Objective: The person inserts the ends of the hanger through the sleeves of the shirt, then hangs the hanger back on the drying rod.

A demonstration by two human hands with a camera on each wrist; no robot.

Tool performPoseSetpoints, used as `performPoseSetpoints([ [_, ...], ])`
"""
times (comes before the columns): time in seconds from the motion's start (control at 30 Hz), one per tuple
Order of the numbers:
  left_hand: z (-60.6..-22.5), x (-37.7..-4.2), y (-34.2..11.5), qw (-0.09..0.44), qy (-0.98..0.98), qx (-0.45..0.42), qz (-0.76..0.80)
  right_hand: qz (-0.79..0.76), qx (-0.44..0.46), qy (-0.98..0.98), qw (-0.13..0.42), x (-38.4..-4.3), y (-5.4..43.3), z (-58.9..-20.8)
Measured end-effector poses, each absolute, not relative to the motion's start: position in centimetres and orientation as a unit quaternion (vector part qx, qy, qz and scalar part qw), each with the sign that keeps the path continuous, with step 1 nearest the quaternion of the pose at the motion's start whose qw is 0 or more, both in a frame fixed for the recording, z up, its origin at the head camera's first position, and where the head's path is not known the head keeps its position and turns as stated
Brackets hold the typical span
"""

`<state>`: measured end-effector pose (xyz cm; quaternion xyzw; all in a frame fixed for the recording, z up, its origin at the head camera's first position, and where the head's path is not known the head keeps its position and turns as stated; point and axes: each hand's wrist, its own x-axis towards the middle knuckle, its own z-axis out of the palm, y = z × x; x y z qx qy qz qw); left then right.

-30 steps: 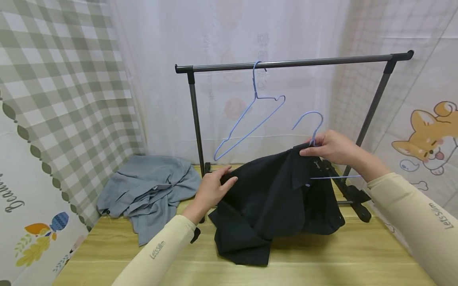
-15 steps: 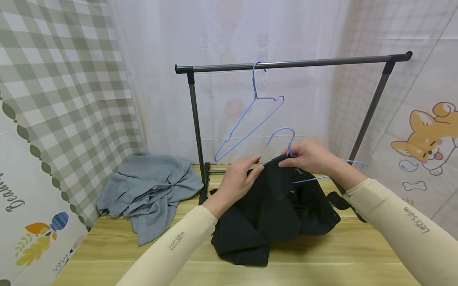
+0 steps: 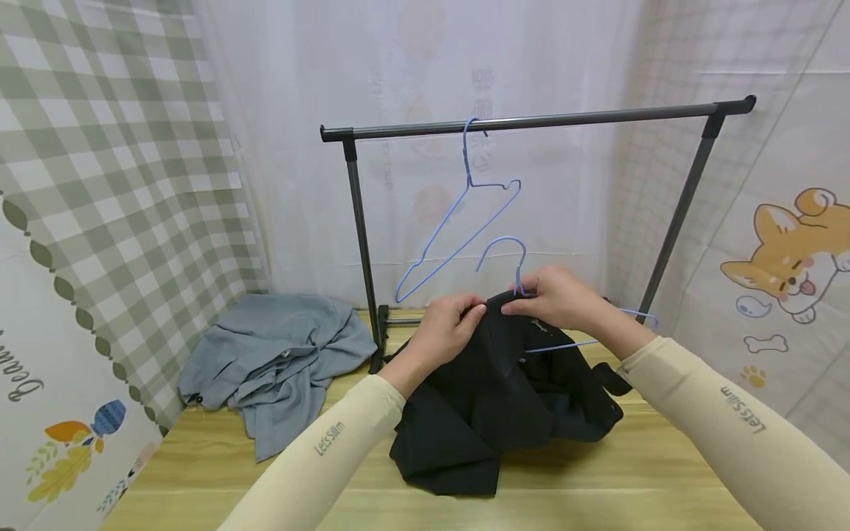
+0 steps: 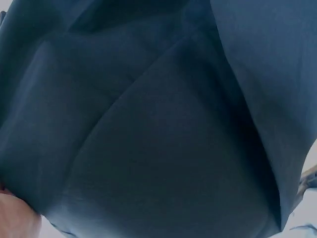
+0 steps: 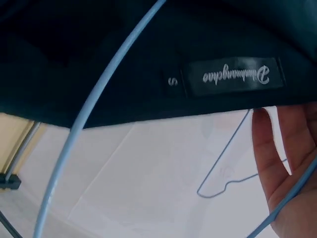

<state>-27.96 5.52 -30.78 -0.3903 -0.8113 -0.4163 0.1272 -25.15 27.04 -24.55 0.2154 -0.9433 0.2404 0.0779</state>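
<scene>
A black shirt (image 3: 471, 420) lies bunched in front of me on the table, its upper edge lifted. With thumb and fingers my left hand (image 3: 438, 328) pinches that edge; black fabric fills most of the left wrist view. Just to the right, my right hand (image 3: 558, 296) grips the shirt's edge together with the neck of a blue wire hanger (image 3: 524, 259). The hanger's hook points up, and part of its frame is hidden by the shirt and hand. In the right wrist view a woven label (image 5: 235, 77) shows inside the shirt, with fingers (image 5: 297, 134) at its edge.
A black clothes rack (image 3: 598, 118) stands behind the shirt. From its rail hangs a second blue hanger (image 3: 468, 162) without clothing. On the left of the wooden table (image 3: 637, 479) lies a crumpled grey garment (image 3: 285, 354). Patterned curtains (image 3: 133, 147) enclose the sides.
My right hand has moved left and down with the hanger and shirt edge. My left hand has come up and rightward, its spread fingers now closed on the shirt near the right hand.
</scene>
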Motion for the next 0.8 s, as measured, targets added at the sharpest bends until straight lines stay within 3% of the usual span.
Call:
performPoseSetpoints([
  [0.13, -30.15, -27.86, 5.54, 0.111, -0.815, -0.389, -0.416, 0.234, 0.231, -0.940, 0.086, -25.31, 26.90, -24.79],
  [0.37, -29.82, -28.03, 5.91, 0.164, -0.816, -0.407, -0.376, 0.227, 0.265, -0.931, 0.105, -25.50, 26.73, -24.70],
  [0.8, -30.39, -28.48, 5.40, 0.193, -0.851, -0.378, -0.310, 0.227, 0.244, -0.937, 0.107, -26.12, 26.44, -25.42],
])
